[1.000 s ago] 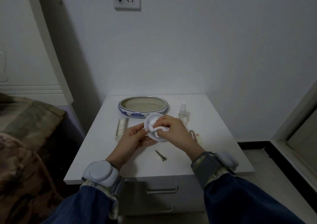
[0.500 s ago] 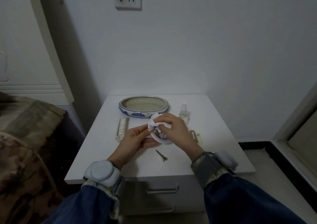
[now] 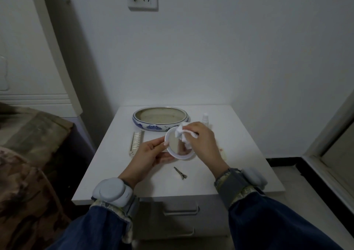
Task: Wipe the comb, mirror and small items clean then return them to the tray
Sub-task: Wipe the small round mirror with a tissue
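mirror-wiping step in hand. centre frame, left hand [image 3: 151,154] holds the round mirror [image 3: 177,144] by its rim, tilted above the surface [image 3: 107,165]; right hand [image 3: 203,142] has its grip pinched on a crumpled tissue [image 3: 182,134] against the glass. tray [image 3: 160,119] sits just above – looks empty. comb [image 3: 136,143] lies left of the mirror, hair clip [image 3: 180,172] below. next, prob.: finish the glass, set mirror gently into tray w/o knocking the rim.

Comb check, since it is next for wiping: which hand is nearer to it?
Left. The left hand holds the mirror just right of the comb; the right hand is beyond the mirror.
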`<action>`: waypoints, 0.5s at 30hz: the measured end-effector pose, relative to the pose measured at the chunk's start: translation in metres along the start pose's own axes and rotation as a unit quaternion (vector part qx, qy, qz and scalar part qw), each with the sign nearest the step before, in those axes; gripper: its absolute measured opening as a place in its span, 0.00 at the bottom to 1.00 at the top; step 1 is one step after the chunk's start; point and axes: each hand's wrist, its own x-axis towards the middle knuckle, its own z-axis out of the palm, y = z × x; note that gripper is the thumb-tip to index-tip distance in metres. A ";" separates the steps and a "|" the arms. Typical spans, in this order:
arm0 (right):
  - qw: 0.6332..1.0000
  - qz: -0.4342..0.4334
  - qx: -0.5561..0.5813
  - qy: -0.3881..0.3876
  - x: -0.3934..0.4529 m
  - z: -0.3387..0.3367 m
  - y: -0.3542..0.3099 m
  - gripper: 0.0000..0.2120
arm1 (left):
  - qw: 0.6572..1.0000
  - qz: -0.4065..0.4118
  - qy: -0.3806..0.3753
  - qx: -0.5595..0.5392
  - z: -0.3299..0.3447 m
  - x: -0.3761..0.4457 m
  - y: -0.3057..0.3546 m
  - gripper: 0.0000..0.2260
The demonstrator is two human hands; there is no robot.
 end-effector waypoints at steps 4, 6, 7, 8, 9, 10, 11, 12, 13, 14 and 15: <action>0.992 -0.012 0.031 -0.123 -0.005 0.007 -0.003 0.11 | 1.000 0.011 0.002 0.006 0.001 0.000 -0.002 0.16; 0.990 0.003 0.039 -0.134 -0.005 0.007 -0.004 0.11 | 1.000 0.018 0.011 0.003 0.001 0.000 -0.002 0.14; 0.990 0.007 0.032 -0.136 -0.005 0.006 -0.004 0.09 | 1.000 0.023 0.017 0.000 0.001 0.001 -0.002 0.13; 0.990 0.005 0.019 -0.139 -0.005 0.005 -0.005 0.07 | 0.999 0.028 0.027 -0.005 0.001 0.001 -0.002 0.12; 0.990 0.004 0.003 -0.140 -0.005 0.004 -0.006 0.06 | 0.999 0.034 0.038 -0.011 0.000 0.002 -0.001 0.12; 0.991 0.005 -0.012 -0.134 -0.006 0.004 -0.006 0.06 | 0.998 0.038 0.048 -0.017 -0.001 0.003 -0.001 0.12; 0.993 0.009 -0.024 -0.113 -0.005 0.004 -0.005 0.06 | 0.998 0.038 0.055 -0.021 -0.002 0.004 -0.001 0.11; 0.996 0.015 -0.031 -0.082 -0.005 0.003 -0.003 0.06 | 0.997 0.036 0.059 -0.024 -0.002 0.004 0.000 0.11; 0.998 0.022 -0.038 -0.050 -0.003 0.002 -0.001 0.07 | 0.997 0.032 0.060 -0.027 -0.003 0.004 0.000 0.12; 0.998 0.028 -0.046 -0.025 -0.002 0.001 0.001 0.07 | 0.997 0.029 0.060 -0.025 -0.003 0.005 -0.001 0.12; 0.998 0.031 -0.048 -0.011 -0.001 0.000 0.002 0.07 | 0.998 0.027 0.059 -0.019 -0.003 0.005 -0.001 0.12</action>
